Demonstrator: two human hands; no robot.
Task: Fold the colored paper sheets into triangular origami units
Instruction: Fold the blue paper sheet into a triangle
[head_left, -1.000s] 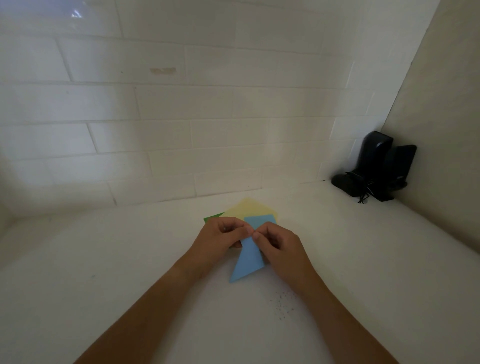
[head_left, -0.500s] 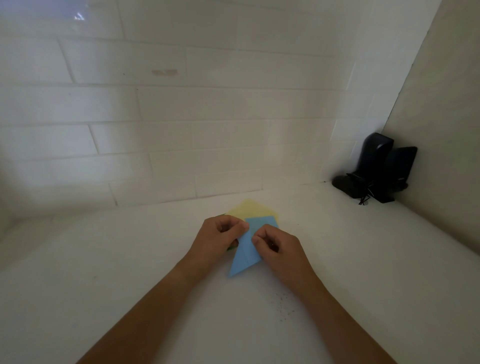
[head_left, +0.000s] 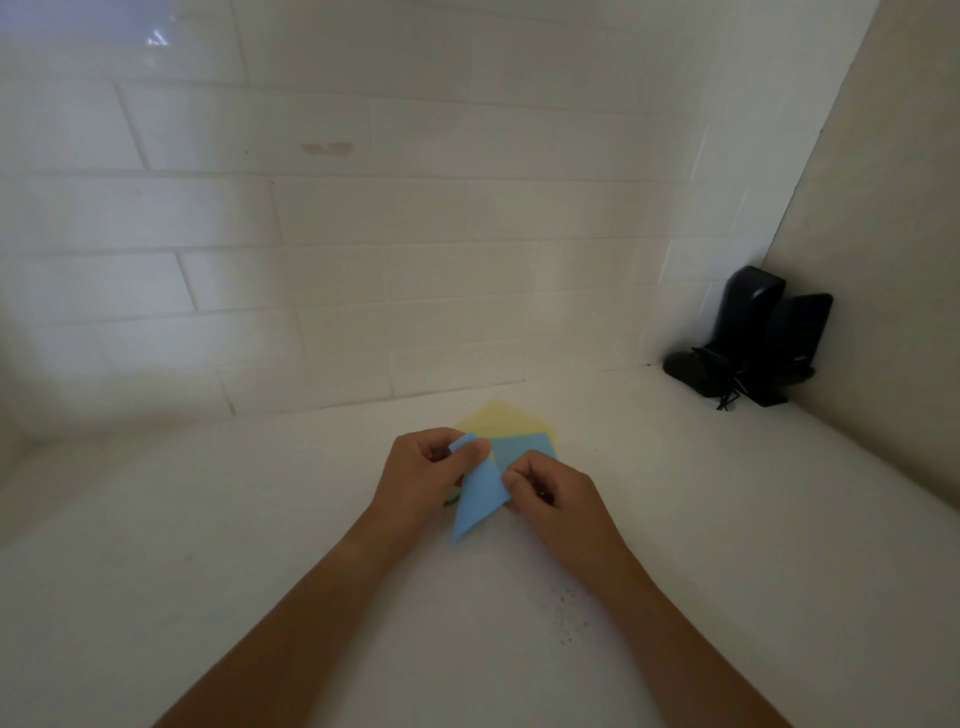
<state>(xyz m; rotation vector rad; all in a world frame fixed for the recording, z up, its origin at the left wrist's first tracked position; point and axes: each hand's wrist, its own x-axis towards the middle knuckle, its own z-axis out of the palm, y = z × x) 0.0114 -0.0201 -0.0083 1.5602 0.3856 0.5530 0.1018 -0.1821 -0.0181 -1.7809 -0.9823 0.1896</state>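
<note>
My left hand (head_left: 423, 475) pinches the blue paper sheet (head_left: 480, 491) at its far corner, my right hand (head_left: 550, 493) grips its right edge, long axis pointing toward me.

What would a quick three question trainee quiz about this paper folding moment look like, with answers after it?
1. True or false: the blue paper is held by both hands.
2. Which colour of sheet lies beyond the blue one? A yellow, B red, C black.
3. What stands in the far right corner of the counter?

Key:
1. True: the left hand and the right hand both pinch it.
2. A, the yellow sheet.
3. A pair of dark speakers.
</note>
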